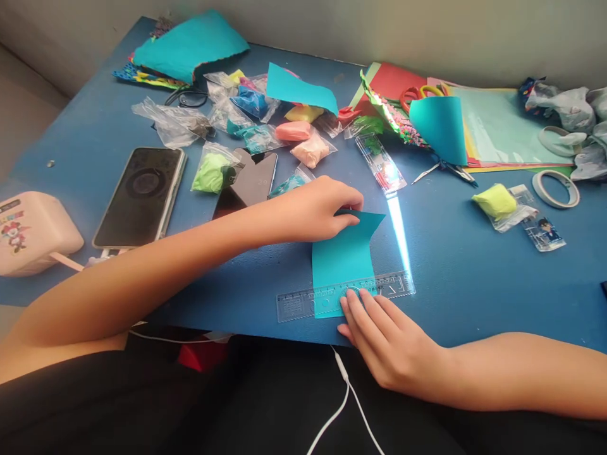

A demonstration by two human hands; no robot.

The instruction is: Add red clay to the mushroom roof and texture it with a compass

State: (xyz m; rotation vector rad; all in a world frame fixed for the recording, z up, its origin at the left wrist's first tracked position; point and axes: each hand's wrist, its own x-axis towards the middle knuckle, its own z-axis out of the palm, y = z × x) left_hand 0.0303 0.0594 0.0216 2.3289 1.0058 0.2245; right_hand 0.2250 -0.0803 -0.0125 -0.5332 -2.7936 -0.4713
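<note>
A strip of teal paper (339,259) lies near the table's front edge, its top right corner drawn out to a point. Across its lower end is a clear plastic ruler (327,300), through which the paper shows. My left hand (325,208) is closed at the paper's upper end, with thumb and curled fingers on its edge; some fingertips are hidden. With fingers stretched out and side by side, my right hand (389,338) presses on the middle of the ruler.
Behind my left hand lie bagged clay lumps (296,131) and a dark phone (258,170). Another phone (137,189) and a pink case (38,234) stand left. Scissors (424,95), teal paper (439,129) and a tape roll (554,189) are right. A white cable (342,366) hangs in front.
</note>
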